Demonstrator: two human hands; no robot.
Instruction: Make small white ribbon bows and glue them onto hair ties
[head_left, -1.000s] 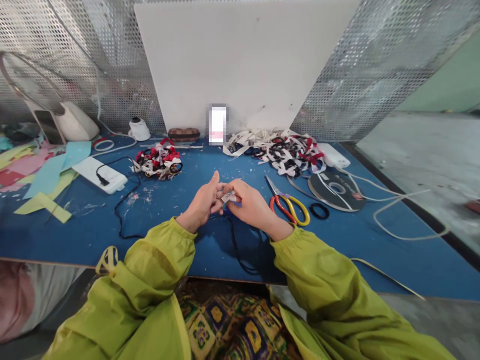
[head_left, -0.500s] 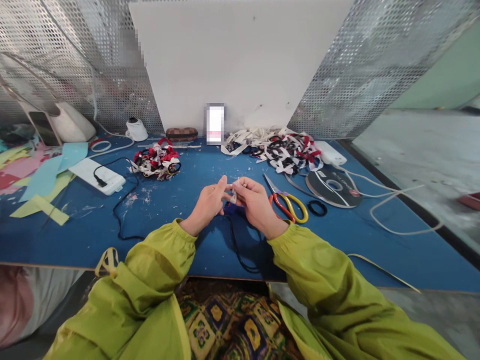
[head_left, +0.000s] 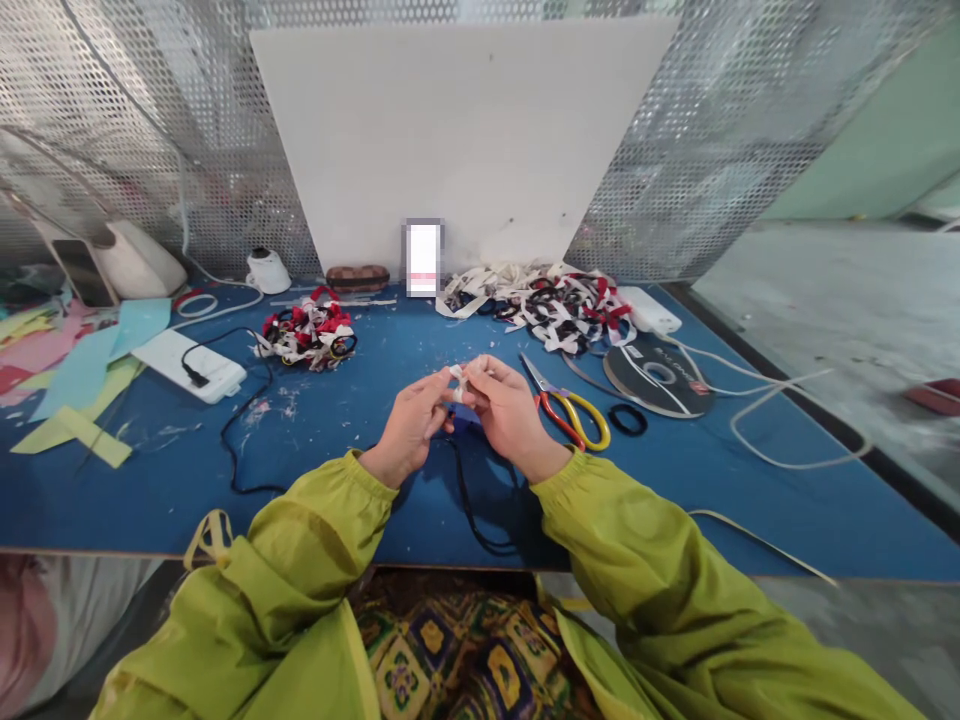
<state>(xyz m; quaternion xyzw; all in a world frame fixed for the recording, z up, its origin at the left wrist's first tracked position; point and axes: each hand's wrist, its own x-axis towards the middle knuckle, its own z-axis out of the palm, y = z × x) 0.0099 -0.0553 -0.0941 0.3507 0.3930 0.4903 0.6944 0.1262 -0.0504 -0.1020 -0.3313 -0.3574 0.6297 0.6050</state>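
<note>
My left hand (head_left: 411, 420) and my right hand (head_left: 510, 405) meet above the middle of the blue table, fingertips pinched together. Between them is a small piece of white ribbon (head_left: 457, 394), partly covered by the fingers. Under the hands a blue object (head_left: 466, 412) with a black cord (head_left: 469, 505) shows only in part, so I cannot tell what it is. To the right of my right hand lie scissors (head_left: 566, 400) with one red and one yellow handle, blades pointing away. Beside them rests a black hair tie (head_left: 628, 419).
A heap of white, black and red ribbon ties (head_left: 559, 305) lies at the back right. A smaller pile (head_left: 307, 330) sits back left. A power strip (head_left: 191, 362), coloured paper sheets (head_left: 82, 410), a black ribbon reel (head_left: 652, 378) and a phone (head_left: 423, 258) are also there.
My left fingers have closed in on the white ribbon, and its white loop now shows more clearly between both hands. The whole view has shifted slightly.
</note>
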